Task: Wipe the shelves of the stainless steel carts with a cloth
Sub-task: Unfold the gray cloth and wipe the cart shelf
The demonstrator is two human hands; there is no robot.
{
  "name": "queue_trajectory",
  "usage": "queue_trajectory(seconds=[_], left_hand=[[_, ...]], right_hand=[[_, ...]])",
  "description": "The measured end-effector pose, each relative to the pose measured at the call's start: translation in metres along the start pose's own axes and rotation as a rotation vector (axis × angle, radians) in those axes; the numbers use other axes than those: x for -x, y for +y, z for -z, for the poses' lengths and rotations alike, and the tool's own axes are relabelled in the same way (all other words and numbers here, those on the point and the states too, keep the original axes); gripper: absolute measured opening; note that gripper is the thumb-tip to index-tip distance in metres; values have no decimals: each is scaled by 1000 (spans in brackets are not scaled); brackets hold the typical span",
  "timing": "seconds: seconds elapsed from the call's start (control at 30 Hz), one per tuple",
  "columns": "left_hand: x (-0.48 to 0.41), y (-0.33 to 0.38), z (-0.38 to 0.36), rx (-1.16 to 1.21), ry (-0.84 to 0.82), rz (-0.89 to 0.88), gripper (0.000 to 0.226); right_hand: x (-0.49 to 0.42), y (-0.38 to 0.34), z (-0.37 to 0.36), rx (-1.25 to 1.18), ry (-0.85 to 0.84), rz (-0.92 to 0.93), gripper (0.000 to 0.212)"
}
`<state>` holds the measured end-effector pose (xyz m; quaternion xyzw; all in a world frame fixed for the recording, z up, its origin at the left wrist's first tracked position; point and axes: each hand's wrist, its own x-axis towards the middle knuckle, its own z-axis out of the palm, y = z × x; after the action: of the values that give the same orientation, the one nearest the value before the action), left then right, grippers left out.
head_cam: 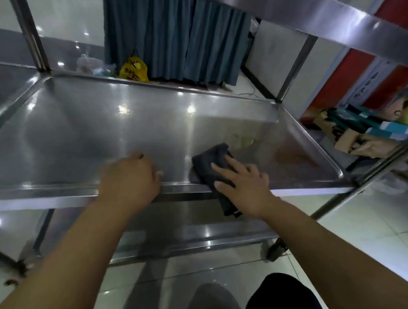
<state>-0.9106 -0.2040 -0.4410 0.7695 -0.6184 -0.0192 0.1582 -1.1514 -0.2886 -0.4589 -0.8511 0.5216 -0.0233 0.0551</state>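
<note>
The rectangular stainless steel middle shelf (102, 126) of the cart is smooth brushed metal, glossy, mirroring ceiling lights. On its near right part lies a dark grey cloth (210, 163) of soft, matt woven fabric. Beyond the shelf's far edge, a crinkled yellow plastic bag (133, 69) looks shiny, and pleated blue fabric curtains (175, 37) look matt. Below the shelf, the pale floor tiles (367, 221) are glossy.
</note>
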Motion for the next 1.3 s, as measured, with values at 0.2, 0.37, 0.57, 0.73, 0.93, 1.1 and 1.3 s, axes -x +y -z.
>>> queue_trajectory(seconds=[0.2,0.37,0.57,0.73,0.93,1.1,1.3], left_hand=[[-5,65,-32,32,-31,-24,31],[-6,84,-36,-14,-45,115,31],[-10,103,-46,-143,-100,187,35],[-12,105,-50,-120,-111,263,37],[-21,126,-51,-169,-164,355,46],[-16,128,-57,-150,-107,348,43],[-21,139,-56,-162,-167,414,41]], right_hand=[[-13,90,17,-84,-5,48,40],[-54,143,31,-20,-27,-551,53],[-65,74,6,-53,-37,242,49],[-118,144,23,-35,-34,12,46],[-134,93,20,-140,22,-204,50],[-140,99,16,-194,-106,539,41],[-183,132,28,-90,0,-235,54]])
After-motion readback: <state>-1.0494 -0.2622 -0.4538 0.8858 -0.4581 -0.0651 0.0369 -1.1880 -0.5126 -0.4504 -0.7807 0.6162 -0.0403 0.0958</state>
